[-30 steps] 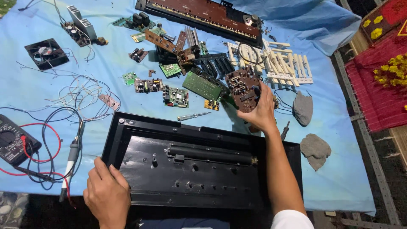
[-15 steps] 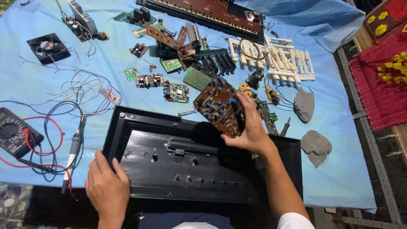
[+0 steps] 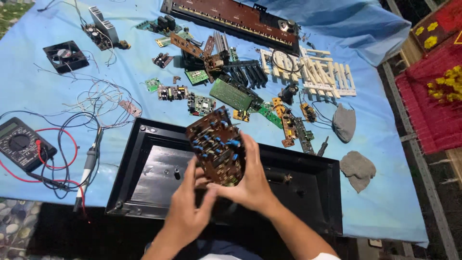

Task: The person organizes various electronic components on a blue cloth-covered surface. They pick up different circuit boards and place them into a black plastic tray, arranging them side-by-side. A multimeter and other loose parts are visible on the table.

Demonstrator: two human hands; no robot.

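Both hands hold a brown circuit board studded with blue capacitors above the near black plastic casing. The right hand wraps its right edge; the left hand pinches its near-left corner. Its long axis runs near-to-far.

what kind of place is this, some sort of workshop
Likely a makeshift electronics repair spot, not a proper workshop: a blue cloth strewn with circuit boards, a multimeter with its leads, and an opened black casing. Both hands, left and right, hold a brown board.
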